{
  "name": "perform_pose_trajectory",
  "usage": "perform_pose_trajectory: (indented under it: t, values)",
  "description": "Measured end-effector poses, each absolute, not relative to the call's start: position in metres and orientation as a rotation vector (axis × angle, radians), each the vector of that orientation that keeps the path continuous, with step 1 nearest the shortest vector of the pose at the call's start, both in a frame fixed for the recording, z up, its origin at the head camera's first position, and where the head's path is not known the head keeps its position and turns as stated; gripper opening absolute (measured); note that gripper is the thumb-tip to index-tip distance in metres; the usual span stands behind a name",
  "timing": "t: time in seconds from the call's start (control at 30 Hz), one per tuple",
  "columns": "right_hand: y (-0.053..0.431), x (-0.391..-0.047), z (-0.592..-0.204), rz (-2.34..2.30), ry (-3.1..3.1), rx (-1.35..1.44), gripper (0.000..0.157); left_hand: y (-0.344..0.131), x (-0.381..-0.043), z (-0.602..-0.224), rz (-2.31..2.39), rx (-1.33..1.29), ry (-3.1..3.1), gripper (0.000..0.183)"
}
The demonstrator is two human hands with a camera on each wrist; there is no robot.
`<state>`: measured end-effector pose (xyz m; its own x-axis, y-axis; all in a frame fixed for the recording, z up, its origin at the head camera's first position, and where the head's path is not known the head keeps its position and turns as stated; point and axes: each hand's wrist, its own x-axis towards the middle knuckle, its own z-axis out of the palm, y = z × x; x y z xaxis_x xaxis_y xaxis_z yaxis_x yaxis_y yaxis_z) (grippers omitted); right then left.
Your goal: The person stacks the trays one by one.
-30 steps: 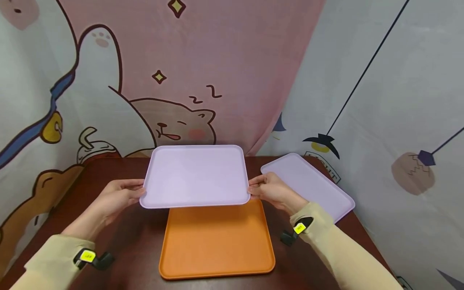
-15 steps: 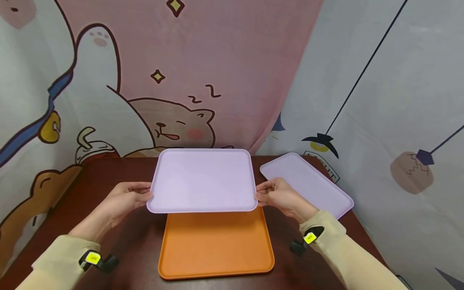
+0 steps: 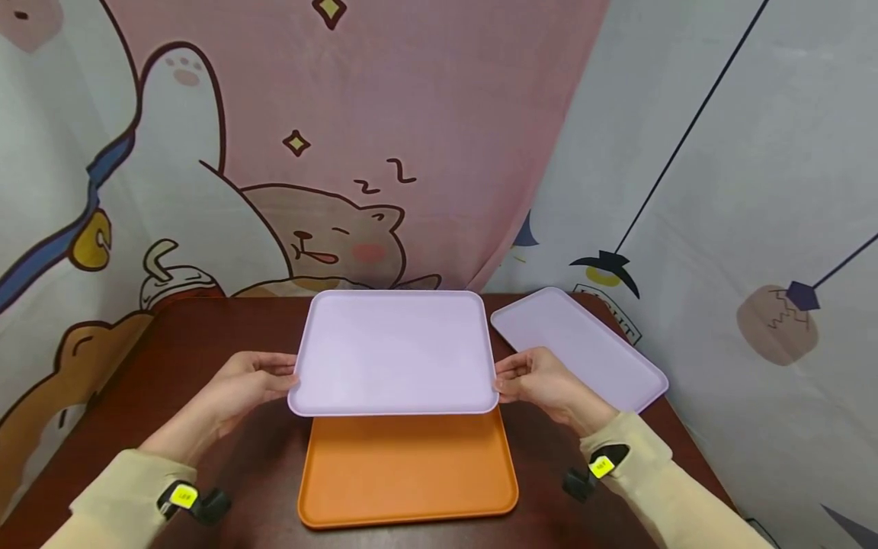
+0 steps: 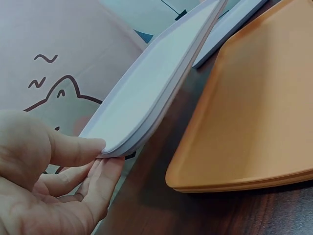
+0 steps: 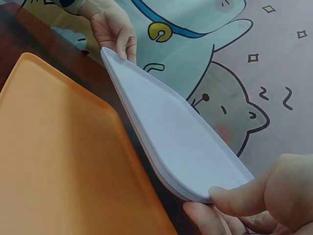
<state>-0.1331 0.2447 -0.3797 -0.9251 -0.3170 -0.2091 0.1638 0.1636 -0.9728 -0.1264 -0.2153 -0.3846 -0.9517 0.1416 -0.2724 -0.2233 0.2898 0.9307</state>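
Note:
A pale lilac rectangular tray [image 3: 398, 354] is held up above the table, spanning the gap between both hands. My left hand [image 3: 247, 389] pinches its left edge, thumb on top and fingers beneath, as the left wrist view shows. On the opposite edge, my right hand [image 3: 552, 389] grips it the same way. The rim looks layered in both wrist views; I cannot tell whether more than one tray is held. Nearer to me, an orange tray [image 3: 409, 473] lies flat on the table, its far part hidden behind the lilac tray in the head view.
Another lilac tray [image 3: 583, 351] lies at an angle on the right side of the dark brown table [image 3: 206, 335]. Behind it hangs a printed cloth [image 3: 439, 99] with cartoon animals, and a pale cloth [image 3: 720, 191] runs along the right side.
Both hands have carried the lilac tray rightward and lower in the head view, closer to me, covering more of the orange tray's far end. The orange tray stays in place.

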Motion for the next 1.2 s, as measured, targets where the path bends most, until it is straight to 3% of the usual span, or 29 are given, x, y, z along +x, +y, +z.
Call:
perform_pose_trajectory:
  t: [1.2]
  values:
    - [0.266,-0.100,-0.396,-1.789,2.126,-0.131,0.033,-0.202,-0.106,-0.396,1.655,-0.013,2.316,0.045]
